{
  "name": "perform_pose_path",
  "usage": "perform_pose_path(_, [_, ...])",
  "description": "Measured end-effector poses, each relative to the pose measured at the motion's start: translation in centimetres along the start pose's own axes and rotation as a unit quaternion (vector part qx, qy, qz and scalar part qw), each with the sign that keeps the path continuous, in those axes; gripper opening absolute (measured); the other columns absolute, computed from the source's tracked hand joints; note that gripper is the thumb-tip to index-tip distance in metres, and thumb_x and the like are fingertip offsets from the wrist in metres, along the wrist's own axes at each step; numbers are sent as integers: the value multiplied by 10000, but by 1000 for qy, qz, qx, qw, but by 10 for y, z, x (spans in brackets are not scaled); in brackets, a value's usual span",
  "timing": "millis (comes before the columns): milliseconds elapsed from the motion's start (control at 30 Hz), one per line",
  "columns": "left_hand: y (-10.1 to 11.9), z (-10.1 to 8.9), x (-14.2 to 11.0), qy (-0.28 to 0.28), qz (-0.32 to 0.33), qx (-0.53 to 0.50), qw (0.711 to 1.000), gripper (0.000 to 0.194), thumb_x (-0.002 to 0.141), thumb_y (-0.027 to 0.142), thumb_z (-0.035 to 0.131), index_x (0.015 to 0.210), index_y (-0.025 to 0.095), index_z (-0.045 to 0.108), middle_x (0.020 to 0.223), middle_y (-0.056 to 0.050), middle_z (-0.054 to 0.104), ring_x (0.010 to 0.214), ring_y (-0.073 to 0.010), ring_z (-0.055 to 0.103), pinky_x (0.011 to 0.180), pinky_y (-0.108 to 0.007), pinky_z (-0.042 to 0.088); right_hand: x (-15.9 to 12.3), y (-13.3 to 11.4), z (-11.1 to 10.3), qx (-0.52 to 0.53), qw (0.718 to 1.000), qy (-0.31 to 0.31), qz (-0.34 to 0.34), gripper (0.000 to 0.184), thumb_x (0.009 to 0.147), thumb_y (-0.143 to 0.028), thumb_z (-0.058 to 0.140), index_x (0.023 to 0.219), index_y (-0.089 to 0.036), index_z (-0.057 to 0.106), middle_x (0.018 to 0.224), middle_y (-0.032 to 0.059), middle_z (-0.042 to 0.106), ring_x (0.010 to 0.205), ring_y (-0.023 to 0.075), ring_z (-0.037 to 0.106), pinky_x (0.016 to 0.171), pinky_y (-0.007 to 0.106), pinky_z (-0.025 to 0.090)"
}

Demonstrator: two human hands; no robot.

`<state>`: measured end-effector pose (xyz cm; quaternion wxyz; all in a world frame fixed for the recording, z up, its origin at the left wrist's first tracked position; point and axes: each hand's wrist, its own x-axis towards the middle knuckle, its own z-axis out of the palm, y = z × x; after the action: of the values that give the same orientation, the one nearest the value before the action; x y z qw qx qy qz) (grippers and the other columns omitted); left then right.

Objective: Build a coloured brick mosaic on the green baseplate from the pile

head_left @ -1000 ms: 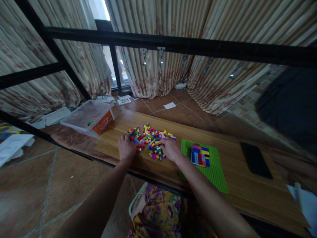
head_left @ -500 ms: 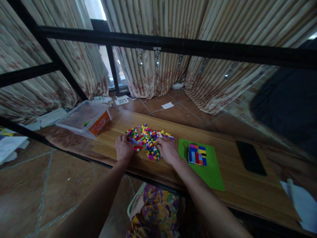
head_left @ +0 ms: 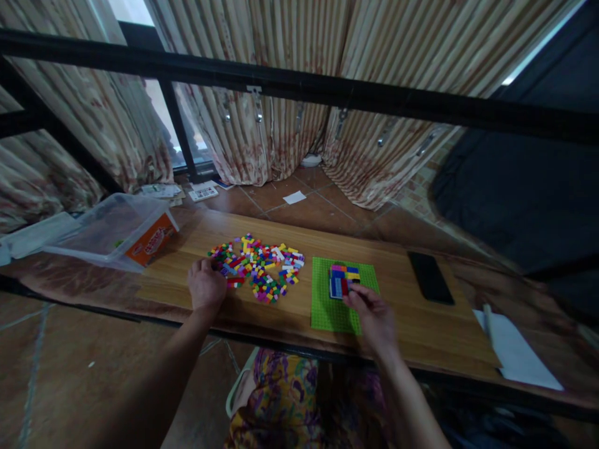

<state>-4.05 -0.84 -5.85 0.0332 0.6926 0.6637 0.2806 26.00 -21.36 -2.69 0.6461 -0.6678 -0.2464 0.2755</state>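
Observation:
A flat block of coloured toy bricks (head_left: 337, 282), mostly blue, red, orange and yellow, sits on a green studded baseplate (head_left: 324, 313). My right hand (head_left: 375, 318) is at the block's near right corner, thumb and fingertips pinched on a small toy brick that they mostly hide. Left of the baseplate, a loose pile of small toy bricks (head_left: 262, 265) spreads over the wooden board. At the pile's left edge rests my left hand (head_left: 206, 287), its fingers curled down; what they hold, if anything, is hidden.
A clear plastic box (head_left: 112, 227) with an orange label stands left on the wooden board (head_left: 290, 318). A black phone (head_left: 430, 277) lies to the right, with white paper (head_left: 519, 355) beyond it. A black metal bar (head_left: 299, 84) crosses in front of the curtains.
My right hand has left the brick pile and moved right to the block on the baseplate. My left hand stays at the pile's edge. The view has turned right.

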Motion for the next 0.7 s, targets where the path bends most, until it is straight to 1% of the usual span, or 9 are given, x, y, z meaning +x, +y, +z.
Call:
perform_pose_path(100, [-1,0,0,-3,2,9,1000,352,764,116,459,1071,124,633,1075,-164,605,1077,-316,543,979,-447,429,11,9,-20,85,994,59,36,331,607,-401,821,855,-213,710,825,14,719,730,165,688,773,362,570])
perform_pose_path(200, [-2,1,2,-7,7,21,1000,360,768,126,455,1082,112,632,1075,-174,608,1081,-322,543,972,-449,437,17,13,-28,99,991,79,34,359,552,-376,850,830,-200,707,766,-3,698,686,151,678,744,343,569])
perform_pose_path(267, [-3,1,3,-11,7,28,1000,362,774,134,449,1083,106,634,1073,-176,612,1075,-321,546,970,-445,439,21,14,-29,71,994,82,26,358,562,-387,838,831,-189,708,750,2,696,666,149,666,711,335,561])
perform_pose_path(333, [-3,2,3,-15,4,34,999,367,779,142,444,1090,95,635,1079,-182,612,1075,-322,545,972,-442,439,24,15,-29,18,996,86,10,338,597,-403,809,830,-179,714,756,19,707,676,156,657,695,329,546])
perform_pose_path(433, [-4,2,3,-15,5,35,999,379,782,149,441,1102,88,633,1097,-190,606,1086,-328,538,977,-449,436,31,15,-31,-57,995,83,-24,311,641,-420,762,829,-174,725,803,49,734,739,179,661,732,343,529])
perform_pose_path(567, [-3,2,2,-5,6,18,1000,378,778,145,437,1097,100,636,1105,-186,603,1081,-321,541,978,-447,437,40,17,-34,-97,992,69,-49,298,664,-430,739,833,-185,739,850,70,755,798,203,672,801,377,520])
perform_pose_path(700, [-1,1,2,-3,-6,-3,1000,343,755,139,455,1043,139,641,1072,-165,606,1071,-313,546,978,-453,434,42,19,-32,-117,990,48,-70,286,684,-446,731,834,-204,760,890,73,765,859,221,685,862,406,513])
